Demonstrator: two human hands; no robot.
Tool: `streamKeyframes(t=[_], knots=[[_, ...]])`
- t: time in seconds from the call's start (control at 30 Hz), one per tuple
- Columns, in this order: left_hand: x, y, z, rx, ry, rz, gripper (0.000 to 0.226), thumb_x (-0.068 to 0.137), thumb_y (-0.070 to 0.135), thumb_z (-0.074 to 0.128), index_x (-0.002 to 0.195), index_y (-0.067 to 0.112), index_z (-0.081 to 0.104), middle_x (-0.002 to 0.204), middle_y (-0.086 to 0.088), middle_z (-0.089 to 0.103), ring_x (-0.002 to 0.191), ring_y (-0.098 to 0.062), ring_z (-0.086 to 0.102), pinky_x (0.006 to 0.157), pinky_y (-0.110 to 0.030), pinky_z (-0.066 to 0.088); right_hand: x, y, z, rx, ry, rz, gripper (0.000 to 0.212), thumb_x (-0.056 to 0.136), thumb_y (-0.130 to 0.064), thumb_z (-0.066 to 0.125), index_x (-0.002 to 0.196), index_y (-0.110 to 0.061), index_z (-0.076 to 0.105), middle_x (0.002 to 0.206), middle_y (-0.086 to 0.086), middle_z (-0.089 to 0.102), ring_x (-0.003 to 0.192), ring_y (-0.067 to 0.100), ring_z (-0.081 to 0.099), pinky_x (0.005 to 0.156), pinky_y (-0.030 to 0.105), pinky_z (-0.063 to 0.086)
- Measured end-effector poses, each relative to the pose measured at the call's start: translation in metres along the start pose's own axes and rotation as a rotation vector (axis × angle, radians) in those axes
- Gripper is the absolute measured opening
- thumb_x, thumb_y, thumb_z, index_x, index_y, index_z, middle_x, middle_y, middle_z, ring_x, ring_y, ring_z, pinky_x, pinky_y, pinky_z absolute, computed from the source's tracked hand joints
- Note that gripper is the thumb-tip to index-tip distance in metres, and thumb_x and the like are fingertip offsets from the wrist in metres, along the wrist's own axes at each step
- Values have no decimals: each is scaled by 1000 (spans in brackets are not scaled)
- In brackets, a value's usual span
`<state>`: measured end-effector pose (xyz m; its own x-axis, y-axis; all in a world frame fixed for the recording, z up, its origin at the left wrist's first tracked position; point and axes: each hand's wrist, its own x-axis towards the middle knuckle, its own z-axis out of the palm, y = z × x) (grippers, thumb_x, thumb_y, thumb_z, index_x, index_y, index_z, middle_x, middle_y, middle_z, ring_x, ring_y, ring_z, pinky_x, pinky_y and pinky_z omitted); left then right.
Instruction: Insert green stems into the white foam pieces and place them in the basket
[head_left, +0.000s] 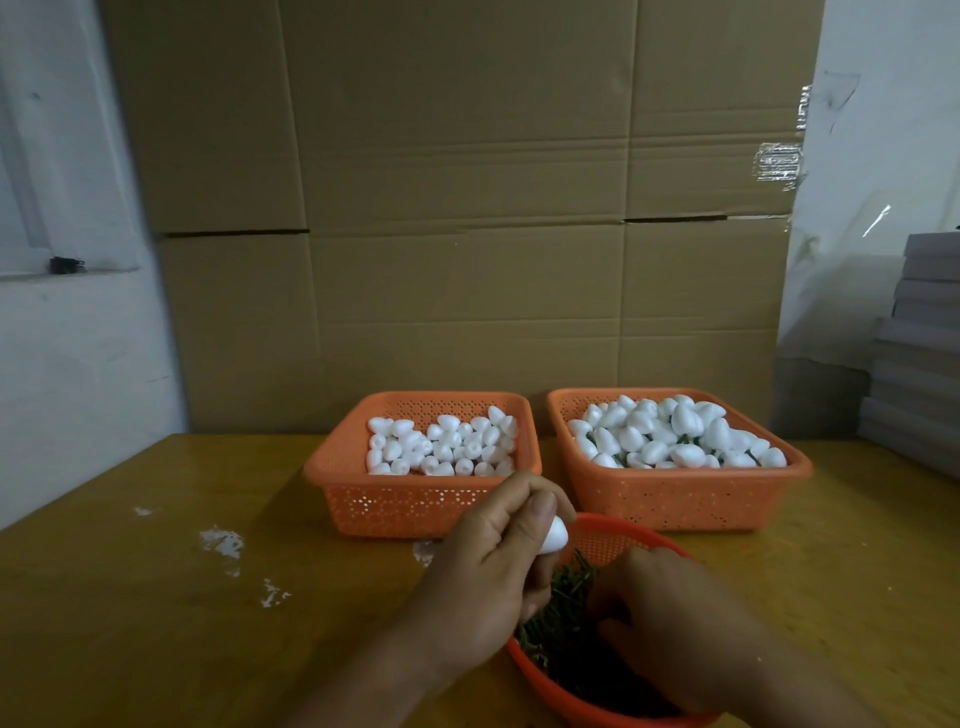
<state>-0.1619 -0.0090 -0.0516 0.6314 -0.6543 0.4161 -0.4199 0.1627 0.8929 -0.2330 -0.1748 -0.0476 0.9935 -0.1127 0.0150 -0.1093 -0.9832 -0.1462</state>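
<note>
My left hand holds a white foam piece between thumb and fingers, just above the round orange bowl of green stems. My right hand reaches down into that bowl among the stems, fingers curled; whether it holds a stem is hidden. Behind stand two orange baskets. The left basket holds several plain foam pieces. The right basket is heaped with foam pieces that have green stems showing between them.
The yellow wooden table has white foam crumbs on its left part. A wall of cardboard boxes rises right behind the baskets. Grey stacked boards stand at the far right edge.
</note>
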Motion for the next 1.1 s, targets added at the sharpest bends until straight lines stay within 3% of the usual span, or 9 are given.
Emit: streamKeyframes(t=[0.13, 0.27, 0.43, 0.57, 0.63, 0.7, 0.8, 0.97, 1.1], knots=[[-2, 0, -1, -230, -74, -139, 25, 92, 33, 55, 111, 20, 65, 72, -1, 50, 56, -15, 46, 55, -25, 35, 0, 1, -1, 77, 111, -33, 18, 96, -33, 52, 93, -24, 67, 92, -5, 69, 88, 14, 63, 81, 35, 52], [-3, 2, -3, -401, -105, -201, 30, 91, 27, 55, 119, 18, 62, 72, -5, 50, 55, -15, 43, 53, -26, 32, 0, 3, -5, 208, 270, -76, 24, 99, -31, 51, 83, -20, 64, 77, 0, 67, 70, 14, 61, 71, 38, 50], [-3, 3, -4, -509, -34, -265, 24, 98, 32, 55, 103, 8, 55, 66, -8, 48, 49, -15, 40, 47, -23, 32, -1, 8, -9, 441, 409, -142, 26, 96, -33, 59, 71, -35, 65, 64, -4, 64, 58, 11, 57, 56, 30, 44], [-2, 1, -4, -524, 36, -303, 32, 96, 38, 54, 101, 6, 56, 63, -8, 45, 47, -14, 39, 45, -23, 31, -1, 11, -11, 588, 364, -109, 17, 94, -24, 65, 93, -38, 75, 73, -25, 69, 69, -5, 64, 59, 15, 47], [-2, 0, -5, -524, 52, -322, 34, 96, 40, 53, 100, 6, 56, 63, -8, 44, 45, -14, 38, 45, -23, 29, -2, 11, -11, 644, 328, -90, 19, 93, -18, 67, 92, -36, 76, 76, -16, 73, 65, 7, 66, 56, 22, 52], [-2, -1, -5, -522, 60, -338, 34, 96, 42, 53, 96, 8, 56, 62, -8, 44, 45, -14, 36, 46, -24, 28, -3, 9, -12, 708, 325, -74, 19, 92, -13, 68, 89, -32, 75, 78, -5, 74, 68, 17, 68, 65, 36, 58], [-2, -1, -6, -525, 67, -352, 35, 94, 45, 53, 93, 9, 54, 63, -7, 43, 44, -14, 35, 46, -25, 27, -4, 5, -13, 813, 332, -106, 14, 94, -10, 65, 93, -23, 70, 79, -2, 75, 68, 19, 69, 71, 42, 60], [-3, 0, -5, -523, 72, -361, 38, 96, 49, 50, 94, 10, 50, 61, -5, 43, 43, -13, 34, 46, -24, 28, -8, -3, -15, 950, 369, -204, 25, 97, -8, 57, 113, -26, 64, 79, 2, 76, 68, 19, 70, 68, 29, 60], [-3, 0, -5, -518, 71, -368, 40, 97, 49, 47, 91, 10, 50, 61, -5, 44, 43, -13, 34, 45, -24, 29, -11, -7, -18, 1119, 367, -219, 19, 97, -4, 55, 103, -17, 68, 82, 8, 77, 70, 18, 70, 66, 26, 59]])
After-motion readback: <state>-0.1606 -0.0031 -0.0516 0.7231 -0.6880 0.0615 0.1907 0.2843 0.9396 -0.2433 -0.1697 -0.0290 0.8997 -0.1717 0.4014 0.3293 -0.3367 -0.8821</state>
